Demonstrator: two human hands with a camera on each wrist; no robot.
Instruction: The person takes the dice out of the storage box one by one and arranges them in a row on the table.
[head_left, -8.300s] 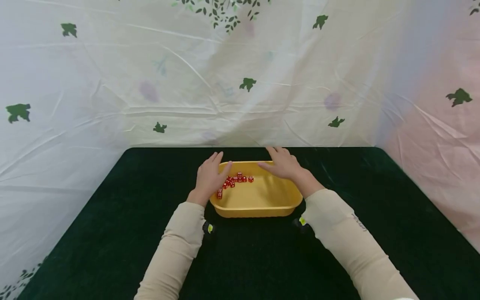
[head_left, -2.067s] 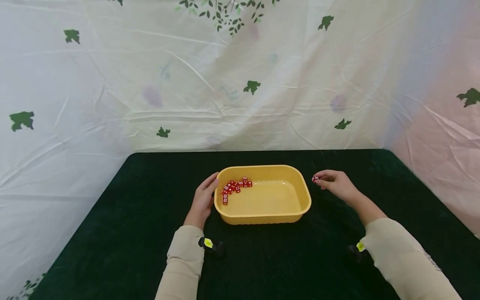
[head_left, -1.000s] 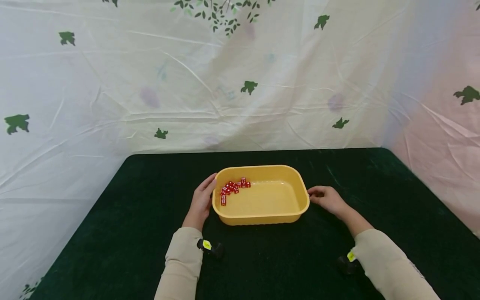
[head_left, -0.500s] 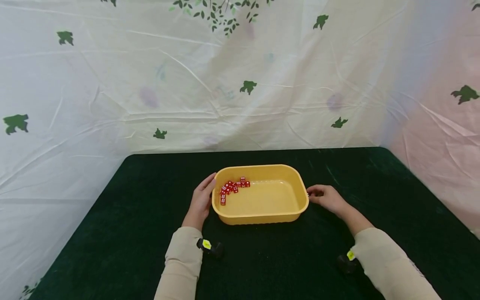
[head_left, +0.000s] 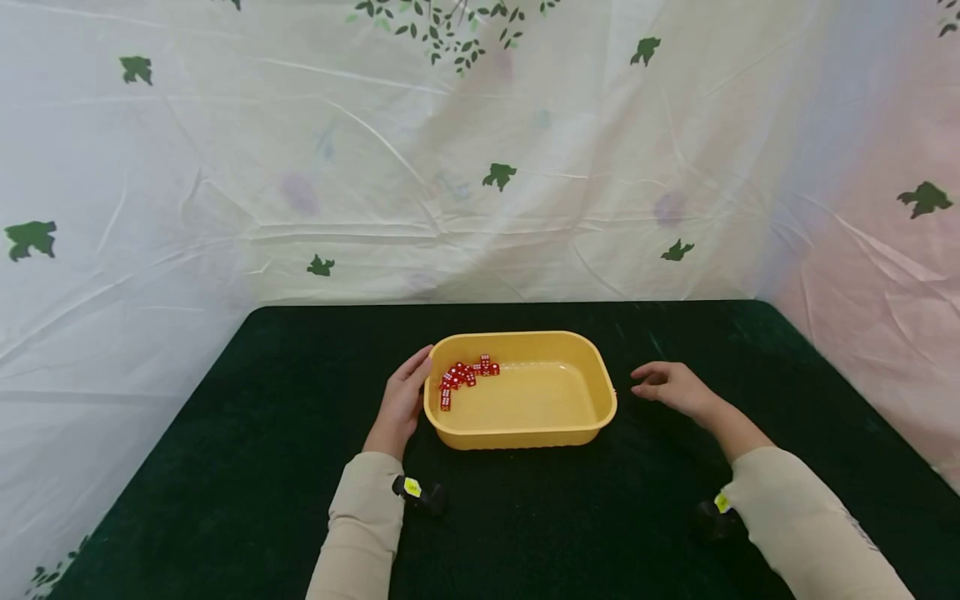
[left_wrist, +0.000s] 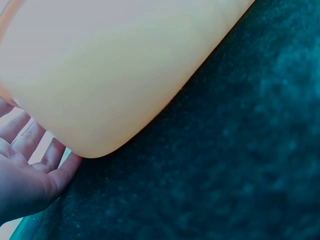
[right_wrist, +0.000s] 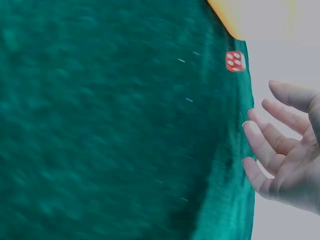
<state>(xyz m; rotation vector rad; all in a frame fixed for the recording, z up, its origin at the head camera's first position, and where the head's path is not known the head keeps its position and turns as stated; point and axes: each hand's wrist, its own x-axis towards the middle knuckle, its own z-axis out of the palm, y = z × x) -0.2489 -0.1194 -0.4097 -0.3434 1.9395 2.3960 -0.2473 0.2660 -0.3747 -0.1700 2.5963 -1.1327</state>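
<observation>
Left hand (head_left: 401, 400) rests flat against the yellow tray (head_left: 525, 435), steadying it. Right hand (head_left: 671, 386) is released, empty. Advisable: pinch each die (right_wrist: 235, 61) lightly, placing it well apart from the tray wall.

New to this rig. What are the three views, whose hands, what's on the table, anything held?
No machine here: a person works with two bare hands and wears three cameras. The wide picture comes from the head camera, looking down at a dark green table. The other two come from cameras on the wrists, very close up, so they look blurry and tilted.

On the table stands a yellow tub with a cluster of red dice in its far left corner. One more die lies on the cloth just outside the tub, seen in the right wrist view.

The left hand rests flat against the tub's left side. The right hand is to the tub's right, fingers relaxed, holding nothing.
</observation>
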